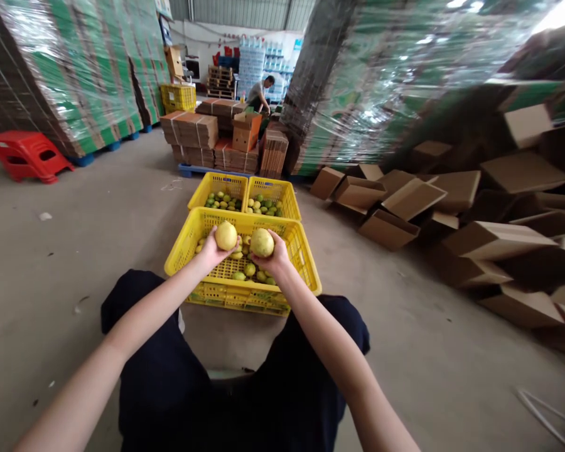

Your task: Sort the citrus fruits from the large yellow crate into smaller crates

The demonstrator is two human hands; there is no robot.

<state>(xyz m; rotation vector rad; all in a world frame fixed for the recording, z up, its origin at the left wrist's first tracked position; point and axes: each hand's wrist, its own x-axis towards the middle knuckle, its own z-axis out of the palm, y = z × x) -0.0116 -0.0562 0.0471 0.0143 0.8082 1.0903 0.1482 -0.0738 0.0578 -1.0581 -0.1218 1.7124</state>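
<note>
So I've got one round fruit in each hand right now. My left hand point(211, 249) is cupped around a pale yellow one point(226, 236), fingers curled under it and only as far open as the fruit makes them. My right hand point(279, 255) has hold of a greener-yellow, slightly blotchy one point(262, 243), fingers wrapped round its right side and underneath. They're side by side with a small gap, both up over the big yellow crate point(245, 295) in front of my knees.

Inside that crate there's a loose bunch of yellow and green fruit point(249, 269), partly hidden by my hands, with the slotted bottom showing between them. Right behind it sit two more yellow crates, a left one point(198, 189) and a right one point(290, 199), each with more yellow and green fruit inside.

Past those, strapped bundles of flat cardboard point(191, 130) are stacked on a blue pallet, and a co-worker point(257, 94) is bent over further back. Messy heap of open cardboard boxes point(414, 198) off to my right, red plastic stool point(31, 154) on the concrete floor point(98, 232) well off to my left.
</note>
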